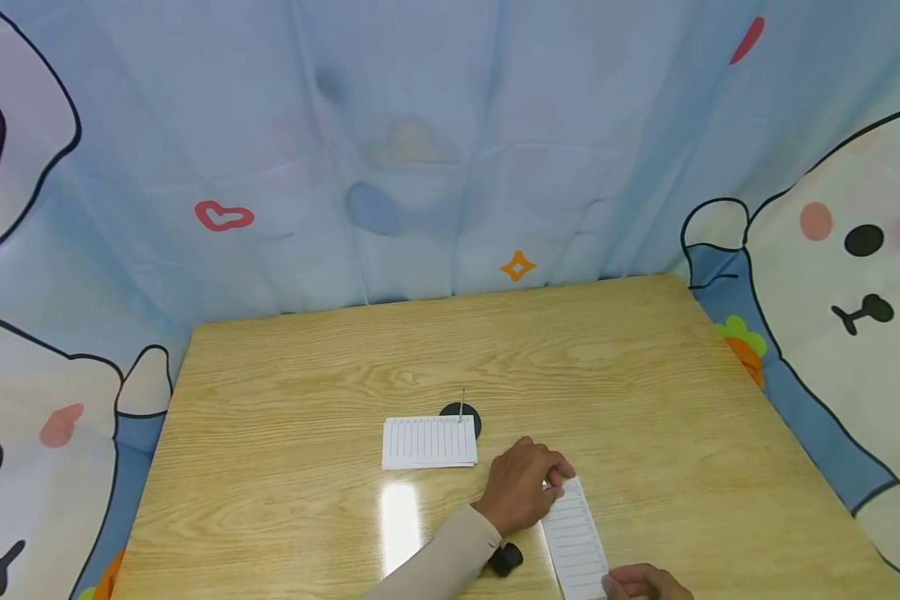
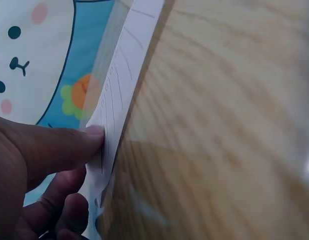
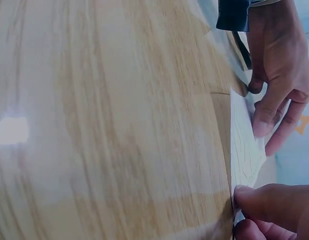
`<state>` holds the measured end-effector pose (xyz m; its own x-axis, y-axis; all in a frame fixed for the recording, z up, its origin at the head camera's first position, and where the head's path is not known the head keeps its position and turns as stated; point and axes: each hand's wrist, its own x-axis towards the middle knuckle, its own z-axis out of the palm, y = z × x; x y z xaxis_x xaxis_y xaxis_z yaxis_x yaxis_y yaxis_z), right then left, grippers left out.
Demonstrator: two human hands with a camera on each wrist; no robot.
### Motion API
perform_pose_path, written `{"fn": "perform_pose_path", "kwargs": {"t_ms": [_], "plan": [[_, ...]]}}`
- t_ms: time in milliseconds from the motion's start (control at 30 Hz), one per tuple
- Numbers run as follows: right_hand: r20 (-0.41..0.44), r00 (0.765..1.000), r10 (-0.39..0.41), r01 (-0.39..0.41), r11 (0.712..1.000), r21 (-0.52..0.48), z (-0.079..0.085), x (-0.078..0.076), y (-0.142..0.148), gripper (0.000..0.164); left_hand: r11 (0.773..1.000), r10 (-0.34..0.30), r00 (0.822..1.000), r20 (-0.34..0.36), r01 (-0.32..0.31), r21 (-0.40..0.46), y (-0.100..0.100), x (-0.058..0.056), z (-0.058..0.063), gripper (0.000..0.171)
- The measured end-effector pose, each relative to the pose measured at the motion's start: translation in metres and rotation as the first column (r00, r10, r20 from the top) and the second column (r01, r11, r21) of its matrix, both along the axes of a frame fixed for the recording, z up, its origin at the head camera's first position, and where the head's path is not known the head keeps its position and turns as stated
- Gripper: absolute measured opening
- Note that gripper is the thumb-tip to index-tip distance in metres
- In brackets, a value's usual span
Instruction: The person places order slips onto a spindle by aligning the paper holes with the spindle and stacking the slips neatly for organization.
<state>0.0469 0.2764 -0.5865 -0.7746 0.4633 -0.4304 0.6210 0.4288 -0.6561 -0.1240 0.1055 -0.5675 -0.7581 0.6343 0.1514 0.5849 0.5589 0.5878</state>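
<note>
A long white lined paper slip (image 1: 574, 537) is held between both hands, lying at a slant over the table. My left hand (image 1: 523, 487) pinches its far end, with the thumb on the printed face in the left wrist view. At the near right corner, my right hand (image 1: 648, 581) grips the edge between thumb and fingers. The slip (image 3: 244, 142) looks slightly bent in the right wrist view. Left of the hands, more lined slips (image 1: 429, 442) lie across a paper spike (image 1: 462, 400), whose thin metal pin rises at their upper right corner; its black round base is partly hidden.
The wooden table (image 1: 285, 392) extends around the hands, with a bright light reflection on its near part. A blue cartoon curtain (image 1: 435, 150) hangs behind and at both sides. A black wrist device (image 1: 506, 560) sits at the left sleeve (image 1: 450, 554).
</note>
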Motion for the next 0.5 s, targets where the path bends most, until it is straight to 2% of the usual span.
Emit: {"fn": "perform_pose_path", "kwargs": {"t_ms": [133,300,500], "plan": [[0.004,0.999,0.039,-0.039,0.999,0.018,-0.003,-0.002,0.001,0.028,1.000,0.002,1.000,0.009,-0.002,-0.002,0.001,0.002,0.000,0.019],[0.065,0.992,0.104,-0.103,0.995,-0.011,-0.013,-0.006,0.009,0.028,1.000,-0.004,1.000,0.009,0.004,0.009,-0.001,0.003,0.000,0.012],[0.098,0.986,0.135,-0.132,0.991,-0.032,-0.010,-0.009,0.012,0.029,1.000,0.008,0.999,0.032,-0.009,0.014,-0.004,0.002,0.001,0.010]]}}
